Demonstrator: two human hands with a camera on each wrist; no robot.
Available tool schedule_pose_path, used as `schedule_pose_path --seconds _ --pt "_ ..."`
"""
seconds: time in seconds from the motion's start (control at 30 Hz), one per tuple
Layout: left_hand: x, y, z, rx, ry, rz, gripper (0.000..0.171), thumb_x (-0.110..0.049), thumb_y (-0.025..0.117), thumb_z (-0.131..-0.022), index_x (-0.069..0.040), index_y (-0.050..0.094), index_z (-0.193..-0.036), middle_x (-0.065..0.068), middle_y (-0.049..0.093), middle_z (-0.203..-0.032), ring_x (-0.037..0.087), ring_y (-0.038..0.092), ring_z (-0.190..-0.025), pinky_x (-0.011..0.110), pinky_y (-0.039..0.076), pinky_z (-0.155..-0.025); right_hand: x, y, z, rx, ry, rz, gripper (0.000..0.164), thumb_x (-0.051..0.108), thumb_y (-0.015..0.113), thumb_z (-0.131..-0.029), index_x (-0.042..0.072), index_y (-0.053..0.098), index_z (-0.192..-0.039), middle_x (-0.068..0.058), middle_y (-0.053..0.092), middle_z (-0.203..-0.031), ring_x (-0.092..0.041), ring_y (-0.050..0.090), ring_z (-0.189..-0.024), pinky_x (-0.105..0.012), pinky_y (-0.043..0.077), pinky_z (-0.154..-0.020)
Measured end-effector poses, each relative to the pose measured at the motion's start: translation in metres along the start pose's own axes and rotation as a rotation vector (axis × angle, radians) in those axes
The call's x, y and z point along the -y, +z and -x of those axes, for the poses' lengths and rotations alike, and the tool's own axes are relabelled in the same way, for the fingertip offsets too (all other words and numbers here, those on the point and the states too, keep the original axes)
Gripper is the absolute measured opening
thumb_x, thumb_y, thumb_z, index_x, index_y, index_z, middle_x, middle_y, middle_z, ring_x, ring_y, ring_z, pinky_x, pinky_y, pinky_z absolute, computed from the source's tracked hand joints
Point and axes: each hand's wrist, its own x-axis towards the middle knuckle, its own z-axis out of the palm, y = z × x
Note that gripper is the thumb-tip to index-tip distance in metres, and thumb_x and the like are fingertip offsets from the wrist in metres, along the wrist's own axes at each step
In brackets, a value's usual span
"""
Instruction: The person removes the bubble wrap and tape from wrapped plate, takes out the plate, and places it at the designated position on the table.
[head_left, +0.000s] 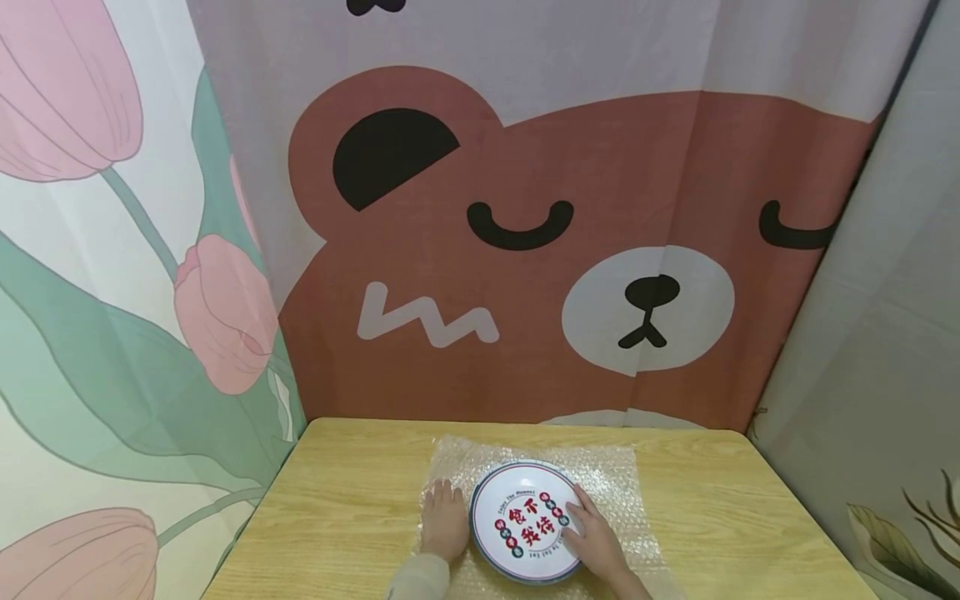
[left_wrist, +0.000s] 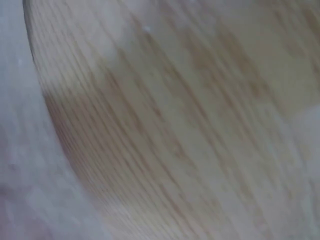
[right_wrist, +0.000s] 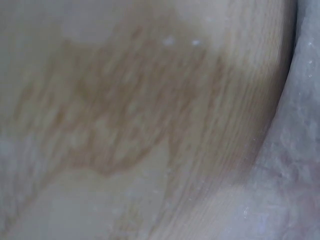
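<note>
Two hands (head_left: pixel 444 523) (head_left: pixel 598 540), one plate (head_left: pixel 525 522), one bubble-wrap sheet (head_left: pixel 611 479)

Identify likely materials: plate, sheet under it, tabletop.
Plate: perhaps glazed ceramic or melamine; smooth, faintly shiny white face, crisp print.
Sheet: apparently clear plastic bubble wrap, glossy; small bumps glint.
Tabletop: wood or wood-look laminate, seemingly satin; yellowish grain, can't tell which.
</note>
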Motion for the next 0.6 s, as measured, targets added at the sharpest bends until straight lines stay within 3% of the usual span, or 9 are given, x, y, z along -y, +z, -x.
schedule_pose_path --seconds 0.3,0.47,0.6 --pt "-0.0003 0.0012 0.0014 -0.043 0.120 0.105 0.026 -0.005 0.054 -0.077 0.004 0.057 -0.102 0.019 0.057 -0.104 0.038 0.049 -0.107 0.049 0.038 -0.090 0.0005 -0.0002 0.0004 -0.005 -0.005 -0.002 0.042 0.013 0.067 -0.074 -0.010 0.058 -0.108 -0.020 0.036 -0.135 -0.039 0.038 -0.119 -0.046 0.032 -0.096" --pt "0.0005 -0.0007 0.0060 -0.004 0.170 0.157 0.033 -0.009 0.055 -0.079 0.002 0.054 -0.110 0.015 0.058 -0.108 0.036 0.047 -0.110 0.049 0.036 -0.092 0.0015 -0.0016 0.0008 -0.019 -0.019 -0.012 0.042 0.012 0.067 -0.073 -0.011 0.058 -0.107 -0.021 0.037 -0.135 -0.039 0.038 -0.118 -0.046 0.032 -0.096" --pt "0.0010 -0.0006 0.0077 0.029 0.171 0.218 0.044 -0.011 0.059 -0.075 0.002 0.052 -0.116 0.015 0.056 -0.113 0.037 0.045 -0.112 0.049 0.035 -0.094 0.0008 -0.0011 0.0000 -0.030 -0.028 -0.015 0.041 0.012 0.067 -0.073 -0.011 0.058 -0.106 -0.022 0.037 -0.134 -0.040 0.039 -0.117 -0.047 0.033 -0.095"
